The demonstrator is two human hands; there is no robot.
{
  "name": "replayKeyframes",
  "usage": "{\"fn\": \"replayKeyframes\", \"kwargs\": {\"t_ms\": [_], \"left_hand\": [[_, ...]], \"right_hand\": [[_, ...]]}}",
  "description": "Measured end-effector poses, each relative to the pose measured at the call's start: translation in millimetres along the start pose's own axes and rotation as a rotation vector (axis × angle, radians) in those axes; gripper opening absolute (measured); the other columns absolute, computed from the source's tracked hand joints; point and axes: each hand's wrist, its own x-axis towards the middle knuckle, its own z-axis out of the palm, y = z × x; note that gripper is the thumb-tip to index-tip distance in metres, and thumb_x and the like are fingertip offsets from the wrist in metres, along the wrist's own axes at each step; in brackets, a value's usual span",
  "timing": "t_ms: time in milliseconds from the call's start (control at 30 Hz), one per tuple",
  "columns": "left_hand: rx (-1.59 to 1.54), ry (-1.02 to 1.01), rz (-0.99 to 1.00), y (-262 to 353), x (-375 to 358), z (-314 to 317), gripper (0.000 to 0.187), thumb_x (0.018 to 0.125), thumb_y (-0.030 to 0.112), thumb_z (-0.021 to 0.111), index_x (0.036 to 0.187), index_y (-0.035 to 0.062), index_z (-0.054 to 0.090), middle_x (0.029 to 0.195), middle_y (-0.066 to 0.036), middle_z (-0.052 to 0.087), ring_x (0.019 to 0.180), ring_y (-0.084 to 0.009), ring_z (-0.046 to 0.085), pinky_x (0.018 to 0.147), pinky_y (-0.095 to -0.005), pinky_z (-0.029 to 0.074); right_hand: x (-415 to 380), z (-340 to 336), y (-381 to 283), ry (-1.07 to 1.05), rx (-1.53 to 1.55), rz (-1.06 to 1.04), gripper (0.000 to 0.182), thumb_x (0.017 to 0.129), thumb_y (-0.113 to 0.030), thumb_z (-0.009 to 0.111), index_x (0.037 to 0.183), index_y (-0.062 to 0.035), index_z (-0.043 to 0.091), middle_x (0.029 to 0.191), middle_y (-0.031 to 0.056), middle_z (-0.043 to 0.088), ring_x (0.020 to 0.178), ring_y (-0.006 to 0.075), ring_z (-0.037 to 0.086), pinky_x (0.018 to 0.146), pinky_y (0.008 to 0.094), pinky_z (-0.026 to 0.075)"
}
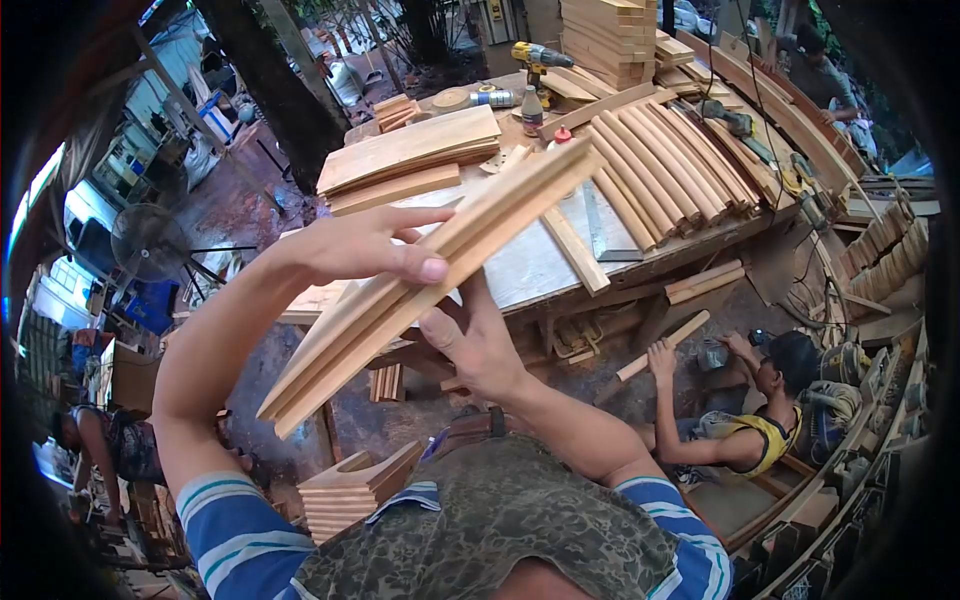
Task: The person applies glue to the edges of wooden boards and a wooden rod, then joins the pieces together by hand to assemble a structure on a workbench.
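Observation:
A long, slightly curved wooden moulding (350, 350) with a groove along its length slants across the view in front of me, its near end low at the left. My left hand (375, 245) is closed on its upper side, thumb on the grooved face. Lower down, my right hand (475, 345) grips the underside with the thumb against the edge; its fingers are partly hidden behind the wood. Beyond the moulding lies the workbench (520, 262), with a row of rounded curved wood pieces (655, 170) on its right part.
On the bench stand a cordless drill (540, 58), a glue bottle (532, 110), stacked curved boards (410, 150) and a steel square (610, 235). A person in a yellow top (765, 435) sits at the lower right holding a wood strip (665, 345). Stacked wood pieces (355, 495) stand below me.

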Motion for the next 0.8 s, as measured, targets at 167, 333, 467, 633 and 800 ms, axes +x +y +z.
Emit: {"fn": "replayKeyframes", "kwargs": {"t_ms": [167,333,467,633,800], "left_hand": [[0.263,-0.083,0.055,-6,49,4,0.117,0.074,0.079,0.069,0.161,0.0111,0.032,0.148,-0.034,0.047,0.137,-0.0443,0.048,0.113,-0.0522,0.037],[0.332,-0.091,0.152,-13,72,3,0.122,0.072,0.087,0.061,0.159,0.0049,0.034,0.155,-0.032,0.040,0.143,-0.0445,0.042,0.117,-0.0501,0.034],[0.265,-0.117,0.163,-3,59,-13,0.122,0.074,0.091,0.055,0.157,0.0036,0.037,0.157,-0.030,0.038,0.146,-0.0440,0.037,0.120,-0.0491,0.029],[0.318,-0.087,0.158,-12,58,-34,0.125,0.072,0.095,0.050,0.157,0.0042,0.038,0.158,-0.029,0.037,0.146,-0.0428,0.037,0.120,-0.0491,0.029],[0.244,-0.133,0.202,-28,55,-47,0.126,0.074,0.096,0.047,0.155,0.0002,0.038,0.157,-0.029,0.037,0.146,-0.0446,0.035,0.121,-0.0498,0.029]], "right_hand": [[-13,-28,6,0.120,-0.248,-0.001,0.088,0.099,-0.034,0.069,0.159,-0.0006,0.015,0.157,0.0184,0.031,0.141,0.0298,0.039,0.117,0.0408,0.034],[-16,-38,35,0.215,-0.054,0.017,0.092,0.099,-0.045,0.065,0.158,0.0031,0.013,0.155,0.0181,0.032,0.143,0.0280,0.035,0.119,0.0406,0.029],[3,-24,43,0.345,-0.136,-0.057,0.082,0.101,-0.051,0.058,0.156,-0.0039,0.019,0.147,0.0117,0.042,0.131,0.0208,0.050,0.108,0.0377,0.045],[22,-9,39,0.381,-0.481,-0.058,0.098,0.097,-0.066,0.052,0.155,0.0041,0.017,0.148,0.0168,0.040,0.133,0.0211,0.044,0.109,0.0346,0.039],[31,18,24,0.369,-0.523,-0.028,0.100,0.097,-0.064,0.055,0.153,0.0088,0.018,0.150,0.0212,0.037,0.140,0.0273,0.038,0.115,0.0409,0.032]]}}
